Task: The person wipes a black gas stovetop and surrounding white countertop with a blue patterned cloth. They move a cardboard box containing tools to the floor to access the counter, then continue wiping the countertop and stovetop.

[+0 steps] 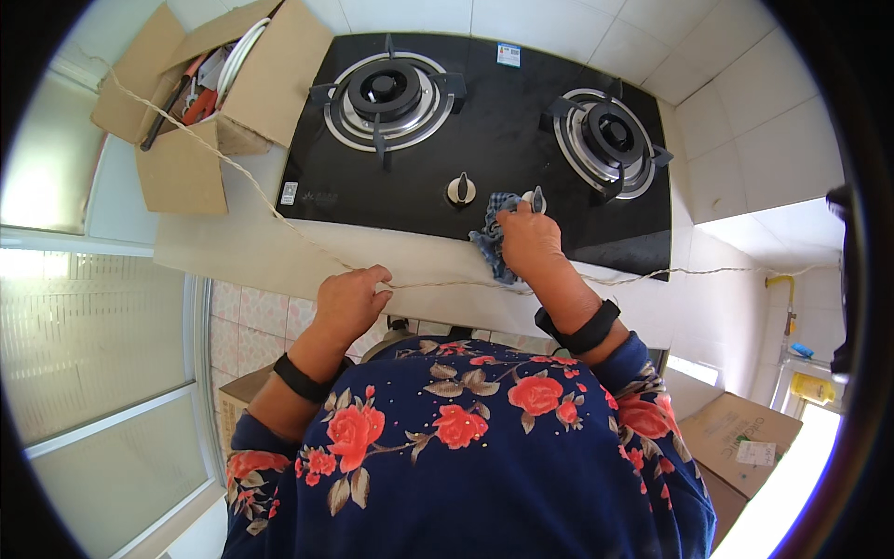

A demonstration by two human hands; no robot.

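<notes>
A crumpled blue checked cloth (pixel 501 248) is bunched under my right hand (pixel 529 237), which grips it at the front edge of a black glass gas hob (pixel 499 140). My right fingers are beside the right control knob (pixel 535 201); the left control knob (pixel 461 189) is just beyond the cloth. My left hand (pixel 353 297) is at the front edge of the pale countertop (pixel 426 255), fingers curled. A thin twisted cord (pixel 244 171) runs past its fingertips, and whether the fingers pinch it is hidden. The cord continues beneath my right forearm.
An open cardboard box (pixel 262 84) at the back left holds a coiled white hose (pixel 241 56) and tools. Two burners with pan supports, the left burner (pixel 384 91) and right burner (pixel 614 136), stand on the hob. Another cardboard box (pixel 733 440) is at lower right.
</notes>
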